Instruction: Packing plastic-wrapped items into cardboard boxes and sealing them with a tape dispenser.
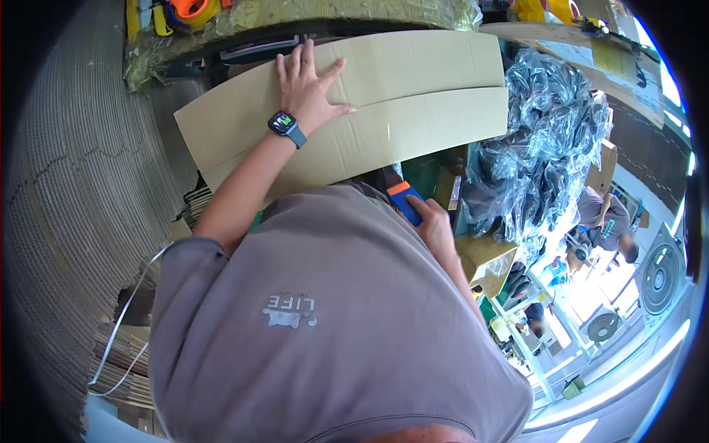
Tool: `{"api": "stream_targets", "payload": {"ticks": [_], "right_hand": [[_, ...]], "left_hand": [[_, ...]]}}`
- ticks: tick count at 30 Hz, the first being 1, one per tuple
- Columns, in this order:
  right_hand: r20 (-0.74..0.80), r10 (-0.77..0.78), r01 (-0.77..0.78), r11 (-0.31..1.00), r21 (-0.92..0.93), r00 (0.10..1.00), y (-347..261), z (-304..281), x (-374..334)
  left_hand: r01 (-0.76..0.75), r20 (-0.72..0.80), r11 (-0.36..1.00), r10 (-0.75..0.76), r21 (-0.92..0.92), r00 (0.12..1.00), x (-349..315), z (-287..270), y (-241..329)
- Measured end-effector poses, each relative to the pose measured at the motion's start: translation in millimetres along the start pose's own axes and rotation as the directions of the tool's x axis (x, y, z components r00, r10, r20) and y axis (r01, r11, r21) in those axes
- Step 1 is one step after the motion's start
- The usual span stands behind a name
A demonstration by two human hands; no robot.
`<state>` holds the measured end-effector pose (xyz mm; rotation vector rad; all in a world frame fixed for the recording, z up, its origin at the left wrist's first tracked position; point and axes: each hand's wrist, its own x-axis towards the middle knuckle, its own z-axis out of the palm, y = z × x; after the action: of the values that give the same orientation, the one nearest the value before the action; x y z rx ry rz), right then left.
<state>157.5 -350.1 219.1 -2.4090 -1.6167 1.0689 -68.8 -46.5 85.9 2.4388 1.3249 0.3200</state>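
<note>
A tan cardboard piece (428, 66) lies in front of my body, with a seam or fold running along its length. My left hand (310, 92) presses flat on its left part, fingers spread, a dark watch (283, 123) on the wrist. Below the near edge of the cardboard, my right hand (436, 225) is closed around a blue handheld tool with an orange end (405, 198). The tool's exact kind does not show. Its orange end points toward the cardboard and stays apart from it.
Stacked flat cardboard (66, 177) fills the left side. Clear plastic-wrapped dark goods (539, 140) are piled at the right. A tape-covered bench edge (310, 18) with a yellow-handled tool (160, 18) and orange roll (190, 7) is beyond. Other people (605, 218) and fans (659, 275) appear far right.
</note>
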Motion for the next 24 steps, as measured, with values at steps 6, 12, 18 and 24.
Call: {"api": "stream_targets", "payload": {"ticks": [6,12,18,24], "right_hand": [[-0.052,-0.002,0.013,0.978,0.21,0.999,56,83,80],[0.031,-0.198,0.192,0.971,0.141,0.98,67,-58,81],[-0.479,-0.767,0.899,0.416,0.136,0.427,76,-163,63],[-0.041,-0.931,0.912,0.346,0.219,0.363,-32,-174,89]], "left_hand": [[-0.045,-0.022,0.998,0.046,0.032,0.999,9,16,7],[0.029,-0.019,0.998,-0.03,-0.064,0.999,-31,-4,31],[0.277,0.278,-0.019,-0.09,-0.961,0.956,-93,-81,228],[-0.139,0.04,-0.263,-0.576,-0.955,0.817,-151,-53,259]]}}
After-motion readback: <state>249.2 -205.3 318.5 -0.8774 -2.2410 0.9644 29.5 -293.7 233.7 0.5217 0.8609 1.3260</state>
